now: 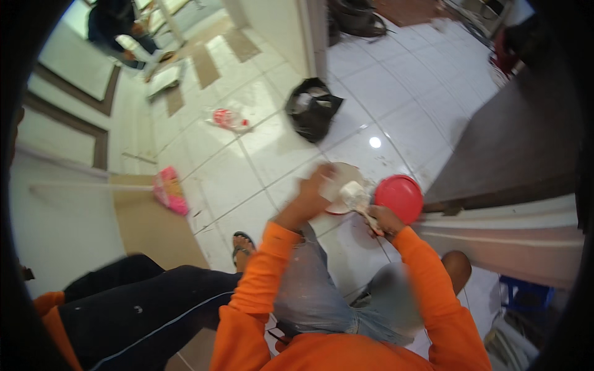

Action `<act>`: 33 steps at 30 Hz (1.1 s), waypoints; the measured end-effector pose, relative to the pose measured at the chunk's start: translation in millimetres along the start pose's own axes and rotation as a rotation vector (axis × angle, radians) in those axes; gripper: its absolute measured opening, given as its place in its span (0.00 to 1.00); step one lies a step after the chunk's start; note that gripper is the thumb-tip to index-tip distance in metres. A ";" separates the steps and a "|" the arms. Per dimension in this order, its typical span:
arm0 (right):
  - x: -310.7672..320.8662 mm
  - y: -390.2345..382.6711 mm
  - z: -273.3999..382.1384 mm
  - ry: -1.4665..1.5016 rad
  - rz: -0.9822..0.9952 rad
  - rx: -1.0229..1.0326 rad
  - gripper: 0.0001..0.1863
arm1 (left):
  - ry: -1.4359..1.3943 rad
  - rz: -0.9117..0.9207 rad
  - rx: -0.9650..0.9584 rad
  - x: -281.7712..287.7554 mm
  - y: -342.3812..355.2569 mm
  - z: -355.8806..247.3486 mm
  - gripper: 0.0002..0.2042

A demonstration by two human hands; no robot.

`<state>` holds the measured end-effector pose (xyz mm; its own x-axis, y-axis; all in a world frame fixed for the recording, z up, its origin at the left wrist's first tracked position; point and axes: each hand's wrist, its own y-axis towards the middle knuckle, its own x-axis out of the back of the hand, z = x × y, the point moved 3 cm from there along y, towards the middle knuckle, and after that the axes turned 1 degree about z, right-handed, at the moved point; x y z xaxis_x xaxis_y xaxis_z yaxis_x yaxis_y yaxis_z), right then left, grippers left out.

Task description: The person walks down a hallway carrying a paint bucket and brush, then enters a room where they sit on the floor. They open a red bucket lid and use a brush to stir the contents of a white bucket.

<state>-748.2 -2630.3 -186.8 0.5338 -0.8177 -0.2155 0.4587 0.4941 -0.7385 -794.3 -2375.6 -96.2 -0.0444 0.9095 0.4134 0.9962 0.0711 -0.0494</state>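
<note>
My right hand (382, 221) grips the handle of a putty knife or similar tool (360, 203), its head coated in white paste (351, 191). That head is over a pale round container or plate (340, 175) in front of me. My left hand (314, 188) is at the container's left side, smeared by motion, so I cannot make out its fingers. A red plastic lid or dish (399, 199) lies on the tiles just right of the container.
A black bag (312, 111), plastic bottle (229, 119) and pink-wrapped object (170, 191) lie on the tiled floor (235, 173). Dark panel (482, 136) stands right, blue stool (526, 290) below it. A co-worker's dark-clad leg (142, 309) is beside me; another person (114, 28) is farther back.
</note>
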 end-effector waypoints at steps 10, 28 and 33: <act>-3.4 -6.2 21.0 -0.386 -0.191 0.047 0.18 | -0.288 0.183 0.604 3.3 35.3 161.8 0.40; 22.0 -69.6 21.5 -0.576 -0.237 -0.031 0.19 | -0.250 0.242 0.481 -14.9 49.0 168.0 0.30; 7.8 -103.6 42.6 -0.654 -0.316 0.163 0.15 | -0.239 0.249 0.456 -11.1 46.7 171.4 0.29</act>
<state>-761.3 -2675.3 -84.8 0.6496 -0.6108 0.4527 0.7328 0.3441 -0.5871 -760.0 -2312.2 -258.9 0.1187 0.9851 0.1245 0.8481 -0.0354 -0.5286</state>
